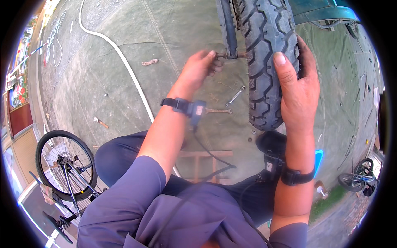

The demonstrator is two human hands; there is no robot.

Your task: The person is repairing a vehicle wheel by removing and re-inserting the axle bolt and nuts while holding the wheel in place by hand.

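A black knobbly tyre [266, 70] on a wheel stands upright in front of me, beside a dark metal fork arm [228, 31]. My right hand [302, 89] is wrapped over the tyre's right side, thumb on the tread and fingers behind it. At the lower end of the fork arm, my left hand [205, 64] is closed with its fingertips on the outer end of a rusty axle bolt [221, 55]. Slight blur hides how the left fingers sit. Below it on the ground lie a combination wrench [235, 96] and an open-ended wrench [219, 110].
A white hose [120, 53] runs along the ground on the left. A bicycle [66, 165] is at the lower left. A hammer-like tool [100, 122] lies near it. A teal vehicle body [324, 14] is at the upper right. Small nuts [254, 132] lie below the tyre.
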